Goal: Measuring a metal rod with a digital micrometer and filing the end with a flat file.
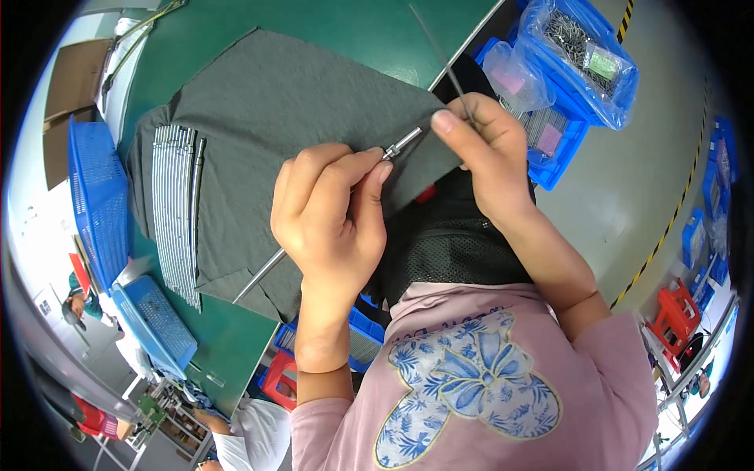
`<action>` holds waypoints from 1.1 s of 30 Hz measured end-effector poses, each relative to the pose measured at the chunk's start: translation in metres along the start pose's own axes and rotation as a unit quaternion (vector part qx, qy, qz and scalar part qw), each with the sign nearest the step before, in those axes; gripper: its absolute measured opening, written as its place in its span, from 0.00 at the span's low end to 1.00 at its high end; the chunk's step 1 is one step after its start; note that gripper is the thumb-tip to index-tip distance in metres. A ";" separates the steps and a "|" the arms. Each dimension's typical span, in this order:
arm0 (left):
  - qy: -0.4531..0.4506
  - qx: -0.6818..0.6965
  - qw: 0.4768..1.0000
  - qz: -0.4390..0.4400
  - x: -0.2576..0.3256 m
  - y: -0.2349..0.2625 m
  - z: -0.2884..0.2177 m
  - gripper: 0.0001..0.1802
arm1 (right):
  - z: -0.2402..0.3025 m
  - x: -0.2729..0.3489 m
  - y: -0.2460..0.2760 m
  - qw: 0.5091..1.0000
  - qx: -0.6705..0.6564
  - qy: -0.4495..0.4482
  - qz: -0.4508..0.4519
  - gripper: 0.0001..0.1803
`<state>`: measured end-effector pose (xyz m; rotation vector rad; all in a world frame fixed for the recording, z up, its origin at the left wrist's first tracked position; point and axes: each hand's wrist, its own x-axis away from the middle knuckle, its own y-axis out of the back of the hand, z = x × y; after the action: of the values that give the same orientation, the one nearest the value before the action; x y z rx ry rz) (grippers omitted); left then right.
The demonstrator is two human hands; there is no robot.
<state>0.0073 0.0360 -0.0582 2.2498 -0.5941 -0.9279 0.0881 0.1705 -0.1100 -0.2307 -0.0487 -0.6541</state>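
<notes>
Left hand (334, 212): fingers pinched shut on a thin metal rod (263, 271), gripped just behind its tip; the rest of the rod is seen running down-left from under the palm across the grey cloth (267, 118). Right hand (483, 145): thumb and forefinger closed on a fine dark wire (452, 74), which rises up and away from the hand. Between the two hands a small silver ferrule-like end fitting (402, 144) is held, level with the cloth's near edge, above the worktop (353, 27) rather than resting on it.

Step in hand, as judged: the fitting and the rod end are being mated, with wire fed from the right side. Whether the wire is already inside the fitting cannot be told; the joint is too small. Next move likely calls for both axes to be kept in line and the pinch kept tight, since wire this thin would buckle if pushed off-axis.

Fitting: bright, cylindrical, stepped, short. Rod: straight, slim, plain metal finish.

Further out: a row of similar finished rods (174, 208) is laid side by side on the cloth's left part. Blue plastic baskets (98, 196) are set at the worktop's left edge. Blue bins with bagged small parts (577, 55) are placed right of the worktop, on the floor side.
</notes>
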 end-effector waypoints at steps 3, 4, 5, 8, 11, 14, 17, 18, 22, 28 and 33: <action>0.001 -0.002 1.000 -0.006 0.002 0.000 0.000 0.09 | 0.013 0.005 -0.012 0.990 -0.141 0.005 -0.004 0.10; 0.000 -0.004 1.000 -0.010 0.002 0.000 0.001 0.09 | 0.018 0.007 -0.016 0.996 -0.082 0.013 -0.006 0.11; -0.002 -0.001 1.000 -0.010 0.003 -0.001 0.001 0.09 | 0.022 0.008 -0.021 0.999 -0.024 0.021 -0.008 0.12; -0.015 0.006 1.000 -0.022 0.003 -0.004 0.001 0.10 | 0.009 0.005 -0.040 0.961 0.156 0.202 -0.103 0.13; -0.029 -0.002 0.999 -0.026 0.002 -0.004 0.003 0.10 | 0.005 0.001 -0.032 0.949 0.176 0.205 -0.165 0.12; -0.047 0.009 0.998 -0.036 0.003 -0.004 0.005 0.10 | 0.006 -0.001 -0.012 0.972 0.073 0.135 -0.176 0.10; -0.052 -0.002 0.998 -0.036 0.003 -0.003 0.004 0.09 | 0.010 0.007 0.001 0.976 0.100 0.121 -0.149 0.08; -0.045 0.000 0.998 -0.032 0.002 -0.004 0.003 0.09 | 0.012 0.009 -0.001 0.986 0.025 0.109 -0.123 0.08; -0.036 0.017 0.999 -0.029 0.000 -0.009 0.002 0.09 | 0.016 0.009 -0.007 0.998 -0.040 0.035 -0.019 0.08; -0.044 0.009 0.999 -0.027 -0.005 -0.008 0.003 0.09 | 0.025 0.005 -0.011 0.991 -0.124 -0.031 0.037 0.08; -0.021 0.000 1.000 -0.011 0.001 0.021 -0.005 0.10 | 0.031 0.018 -0.023 0.993 -0.104 0.000 0.056 0.07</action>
<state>0.0082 0.0227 -0.0417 2.2455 -0.5892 -0.9878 0.0892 0.1498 -0.0731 -0.4311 0.0314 -0.5476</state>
